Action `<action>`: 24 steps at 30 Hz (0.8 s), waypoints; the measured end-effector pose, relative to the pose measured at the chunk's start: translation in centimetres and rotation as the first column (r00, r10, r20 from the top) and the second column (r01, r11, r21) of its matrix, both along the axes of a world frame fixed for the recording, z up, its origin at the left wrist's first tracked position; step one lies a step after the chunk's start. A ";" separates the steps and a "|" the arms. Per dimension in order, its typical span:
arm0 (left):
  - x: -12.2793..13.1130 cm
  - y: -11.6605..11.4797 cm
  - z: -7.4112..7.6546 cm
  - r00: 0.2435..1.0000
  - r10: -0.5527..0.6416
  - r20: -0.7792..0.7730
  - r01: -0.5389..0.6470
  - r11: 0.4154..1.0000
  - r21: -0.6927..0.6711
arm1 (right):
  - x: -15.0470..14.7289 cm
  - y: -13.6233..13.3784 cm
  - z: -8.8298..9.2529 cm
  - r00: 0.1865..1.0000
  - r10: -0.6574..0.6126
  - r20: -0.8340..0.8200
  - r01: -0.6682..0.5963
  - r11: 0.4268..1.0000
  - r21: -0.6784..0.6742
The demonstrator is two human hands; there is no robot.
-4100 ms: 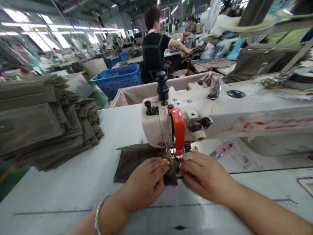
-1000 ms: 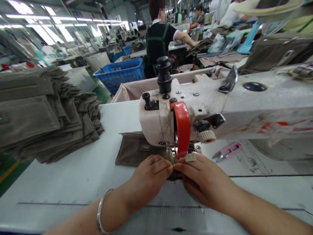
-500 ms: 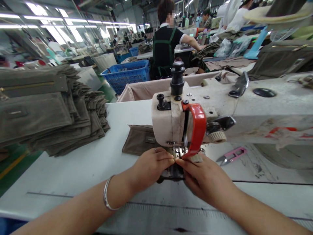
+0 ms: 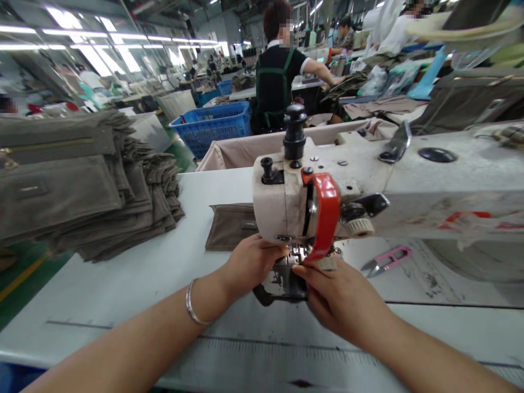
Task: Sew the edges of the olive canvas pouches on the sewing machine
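Observation:
A flat brown fabric piece (image 4: 229,226) with a small label lies on the table, its right part hidden behind the head of the sewing machine (image 4: 272,202). My left hand (image 4: 249,262) is at its near edge, left of the presser foot (image 4: 297,251), thumb and fingers pressed together on the fabric. On the foot's near side, my right hand (image 4: 339,289) has its fingers pinched together beside the red guard (image 4: 327,213). What lies between those fingertips is too small to make out. Below the foot, part of the dark metal machine bed (image 4: 278,289) shows.
Pink thread snips (image 4: 388,261) lie right of my right hand. A tall stack of brown fabric pieces (image 4: 82,185) stands at the left. Beyond the table are a cloth-lined bin (image 4: 233,153), a blue basket (image 4: 213,128) and a co-worker (image 4: 276,76).
My left hand has moved up and slightly left, away from my right fingertips, uncovering more machine bed. The fabric piece has shifted slightly away from me. My right hand stays nearly in place.

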State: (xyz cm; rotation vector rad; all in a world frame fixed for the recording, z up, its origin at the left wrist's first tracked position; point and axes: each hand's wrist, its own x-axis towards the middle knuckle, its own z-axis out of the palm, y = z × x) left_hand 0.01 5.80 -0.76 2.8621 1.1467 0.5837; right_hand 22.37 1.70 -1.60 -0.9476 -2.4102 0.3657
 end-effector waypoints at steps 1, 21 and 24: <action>0.0 0.0 -0.1 1.000 0.004 -0.001 -0.004 1.000 0.006 | 0.0 0.0 0.0 1.000 -0.003 -0.001 0.003 1.000 0.000; 1.1 -3.6 3.4 0.997 0.075 -0.009 -0.074 0.965 -0.251 | 0.3 -0.1 0.0 1.000 0.013 0.002 -0.013 1.000 0.023; -0.1 -3.2 4.5 0.986 0.163 -0.043 -0.168 0.941 -0.292 | 0.4 -0.2 0.0 1.000 0.008 0.003 -0.008 1.000 -0.008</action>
